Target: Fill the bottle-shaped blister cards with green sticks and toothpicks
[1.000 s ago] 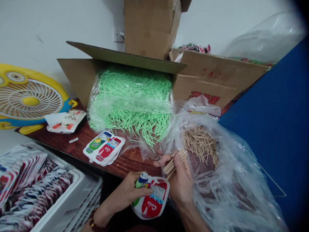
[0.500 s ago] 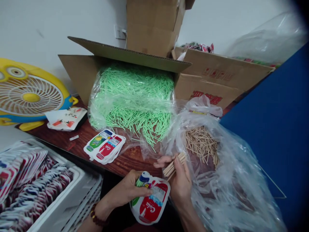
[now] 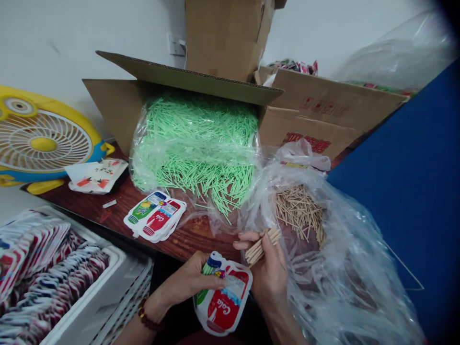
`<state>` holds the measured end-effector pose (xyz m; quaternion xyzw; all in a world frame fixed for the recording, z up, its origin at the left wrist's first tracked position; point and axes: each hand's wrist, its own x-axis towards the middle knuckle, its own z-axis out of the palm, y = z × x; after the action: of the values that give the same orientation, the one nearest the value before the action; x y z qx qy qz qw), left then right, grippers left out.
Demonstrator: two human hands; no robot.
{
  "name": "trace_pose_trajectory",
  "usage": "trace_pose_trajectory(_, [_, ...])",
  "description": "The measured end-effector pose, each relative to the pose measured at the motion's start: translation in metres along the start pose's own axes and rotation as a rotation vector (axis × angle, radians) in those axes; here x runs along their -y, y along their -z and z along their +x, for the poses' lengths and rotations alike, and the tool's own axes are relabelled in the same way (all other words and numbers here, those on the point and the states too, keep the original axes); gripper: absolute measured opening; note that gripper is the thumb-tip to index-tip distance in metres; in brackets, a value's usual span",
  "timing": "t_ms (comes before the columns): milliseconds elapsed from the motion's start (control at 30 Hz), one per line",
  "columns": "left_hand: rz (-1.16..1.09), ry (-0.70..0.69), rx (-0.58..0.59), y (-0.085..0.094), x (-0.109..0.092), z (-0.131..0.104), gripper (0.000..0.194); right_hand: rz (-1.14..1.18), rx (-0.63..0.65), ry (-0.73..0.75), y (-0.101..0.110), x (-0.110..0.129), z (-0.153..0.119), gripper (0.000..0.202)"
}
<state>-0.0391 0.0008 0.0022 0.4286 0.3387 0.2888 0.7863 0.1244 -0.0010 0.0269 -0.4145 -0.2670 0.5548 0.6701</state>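
Note:
My left hand [image 3: 196, 278] is closed on a printed drink-bottle card pouch [image 3: 226, 306] with a red Cola bottle and a green bottle on its face. Ends of several green sticks show under its thumb at the pouch's upper left. Close beside it, my right hand [image 3: 269, 273] grips a bundle of tan sticks [image 3: 261, 248], thumb across them and some fingers reaching out to the left. More tan sticks [image 3: 300, 211] lie in a clear plastic bag [image 3: 352, 258] just beyond that hand. A stack of matching cards [image 3: 155, 216] rests on the brown table [image 3: 190, 239].
Behind stands an open cardboard box [image 3: 111, 105] with bagged green sticks [image 3: 201, 139] spilling forward. A yellow fan [image 3: 43, 139] and a tissue pack [image 3: 98, 176] are on the left. A white crate [image 3: 97, 292] full of cards stands lower left. A blue panel [image 3: 398, 177] borders the right.
My right hand and its stick bundle have shifted slightly right, its fingers a little closer around the bundle. My left hand keeps the pouch in nearly the same place.

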Motion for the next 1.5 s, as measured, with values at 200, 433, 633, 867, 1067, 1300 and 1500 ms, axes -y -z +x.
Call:
trace_pose_trajectory(200, [-0.05, 0.004, 0.036, 0.0, 0.002, 0.002, 0.015, -0.035, 0.021, -0.137, -0.005, 0.002, -0.003, 0.025])
trace_pose_trajectory(433, [-0.056, -0.008, -0.006, -0.001, 0.001, 0.002, 0.015, -0.184, 0.024, -0.098, 0.003, -0.003, -0.01, 0.025])
trace_pose_trajectory(633, [-0.041, -0.026, 0.006, -0.003, -0.002, 0.003, 0.012, -0.128, -0.027, -0.143, 0.008, -0.008, -0.01, 0.024])
trace_pose_trajectory(867, [-0.026, -0.065, -0.038, 0.0, -0.005, 0.004, 0.014, -0.16, 0.228, -0.206, 0.01, -0.013, -0.013, 0.026])
trace_pose_trajectory(1067, [0.032, -0.066, -0.071, 0.002, -0.004, 0.007, 0.021, -0.082, 0.318, -0.093, 0.013, -0.004, 0.002, 0.023])
trace_pose_trajectory(1300, [0.058, -0.157, -0.17, 0.006, -0.007, 0.012, 0.017, -0.662, 0.637, 0.056, 0.018, 0.015, 0.008, 0.034])
trace_pose_trajectory(1500, [0.089, -0.229, -0.255, 0.013, -0.009, 0.011, 0.019, -0.438, 0.473, -0.178, 0.027, 0.006, 0.008, 0.031])
